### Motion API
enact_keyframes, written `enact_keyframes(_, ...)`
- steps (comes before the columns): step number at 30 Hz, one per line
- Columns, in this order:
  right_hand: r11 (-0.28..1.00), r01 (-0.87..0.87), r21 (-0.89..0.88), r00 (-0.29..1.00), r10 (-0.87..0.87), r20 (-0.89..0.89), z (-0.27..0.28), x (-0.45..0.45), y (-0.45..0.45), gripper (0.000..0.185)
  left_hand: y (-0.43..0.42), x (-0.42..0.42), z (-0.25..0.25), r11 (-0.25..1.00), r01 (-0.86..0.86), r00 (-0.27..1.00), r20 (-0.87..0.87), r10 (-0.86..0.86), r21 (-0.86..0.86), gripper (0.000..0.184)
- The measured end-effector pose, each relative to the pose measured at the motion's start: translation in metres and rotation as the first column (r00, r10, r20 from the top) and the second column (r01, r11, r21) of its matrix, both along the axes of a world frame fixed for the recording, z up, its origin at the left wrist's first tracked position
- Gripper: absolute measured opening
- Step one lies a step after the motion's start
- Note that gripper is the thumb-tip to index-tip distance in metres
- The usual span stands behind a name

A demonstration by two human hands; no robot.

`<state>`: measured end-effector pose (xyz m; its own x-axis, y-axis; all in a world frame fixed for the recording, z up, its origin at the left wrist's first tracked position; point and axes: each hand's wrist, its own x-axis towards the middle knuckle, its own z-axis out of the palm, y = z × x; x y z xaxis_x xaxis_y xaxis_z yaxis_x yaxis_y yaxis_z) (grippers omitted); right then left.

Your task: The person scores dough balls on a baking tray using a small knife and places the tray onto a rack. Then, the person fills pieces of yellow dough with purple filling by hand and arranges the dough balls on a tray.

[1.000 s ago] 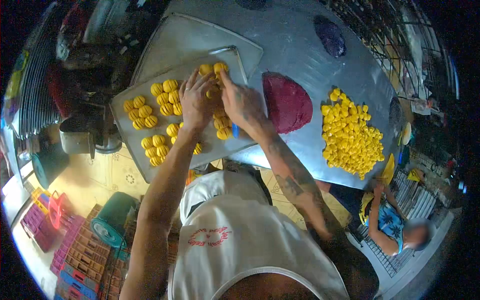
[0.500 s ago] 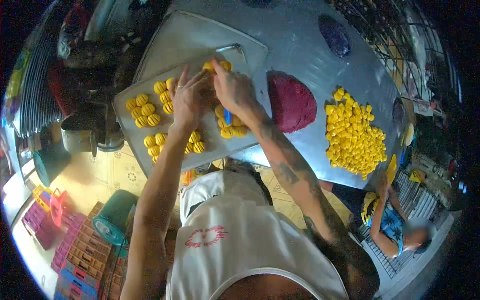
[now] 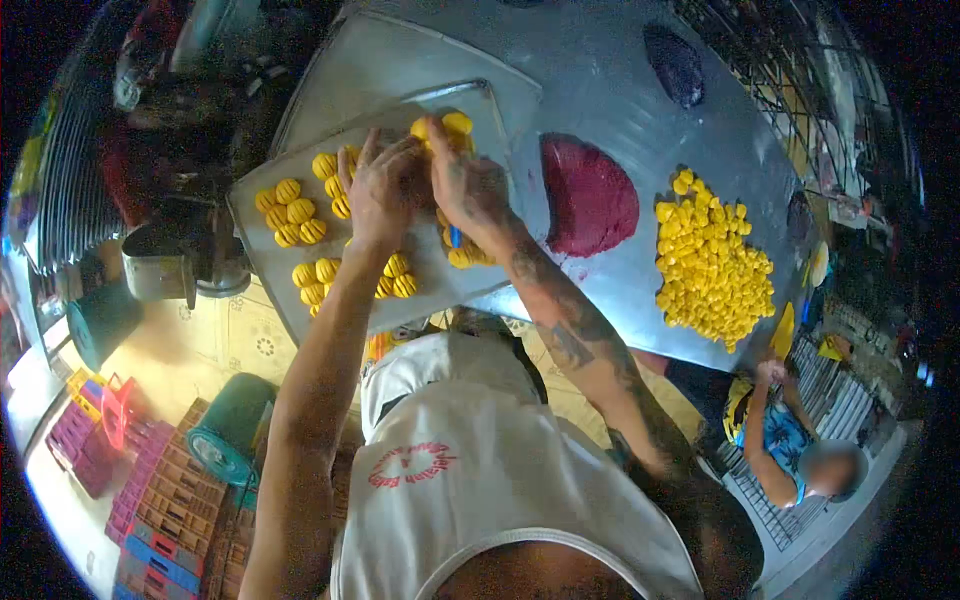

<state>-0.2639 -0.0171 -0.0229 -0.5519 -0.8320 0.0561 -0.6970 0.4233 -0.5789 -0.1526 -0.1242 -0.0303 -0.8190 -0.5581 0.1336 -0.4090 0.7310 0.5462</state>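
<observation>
My left hand (image 3: 383, 195) is over the metal tray (image 3: 262, 262), its visible fingers spread and its inner fingertips close to yellow dough balls. To its right, my right hand (image 3: 470, 190) curls around a small blue-handled tool (image 3: 456, 237), whose working end is hidden. The right index finger points up at an unscored yellow dough ball (image 3: 457, 123) near the tray's far edge. Scored yellow dough balls (image 3: 300, 211) with dark stripes sit in clusters on the tray. Some of them are partly covered by my hands and wrists.
A second tray (image 3: 400, 50) lies beneath the first. On the metal table (image 3: 600, 90) are a mound of purple-red dough (image 3: 590, 195), a pile of yellow dough pieces (image 3: 712, 265) and a dark purple lump (image 3: 674, 65). Another person (image 3: 775, 440) works at right. Crates (image 3: 175, 500) stand at lower left.
The view has shifted slightly, moving the tray and table up a little. My hands stay close together at the same dough balls, the blue-handled tool still in my right hand.
</observation>
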Motion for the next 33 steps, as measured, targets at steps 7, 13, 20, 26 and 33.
enact_keyframes(7, 0.982, -0.043, 0.184, 0.994, 0.025, 0.102, 0.045, 0.024, 0.032, 0.053, -0.007, 0.0, -0.005, 0.999, -0.039, 0.998, -0.048, 0.039, 0.018, 0.034)
enact_keyframes(13, 0.999, 0.029, -0.026, 0.996, -0.031, -0.085, -0.002, 0.012, -0.005, 0.055, -0.001, 0.003, -0.008, 0.998, -0.018, 0.999, -0.041, 0.02, 0.066, 0.036)
enact_keyframes(20, 0.942, 0.069, 0.329, 0.978, -0.129, 0.164, 0.081, 0.015, 0.067, 0.058, -0.005, 0.015, 0.011, 0.997, -0.048, 0.984, -0.166, 0.059, 0.064, 0.03)
enact_keyframes(26, 0.862, 0.506, -0.021, 0.86, -0.503, 0.087, -0.039, -0.15, 0.096, 0.046, 0.018, 0.099, 0.043, 0.969, -0.238, 0.971, 0.017, 0.238, 0.068, 0.03)
enact_keyframes(33, 0.716, 0.675, -0.178, 0.718, -0.58, 0.385, -0.103, -0.242, 0.087, 0.043, 0.037, 0.233, 0.005, 0.915, -0.349, 0.883, -0.255, 0.393, 0.203, 0.034)
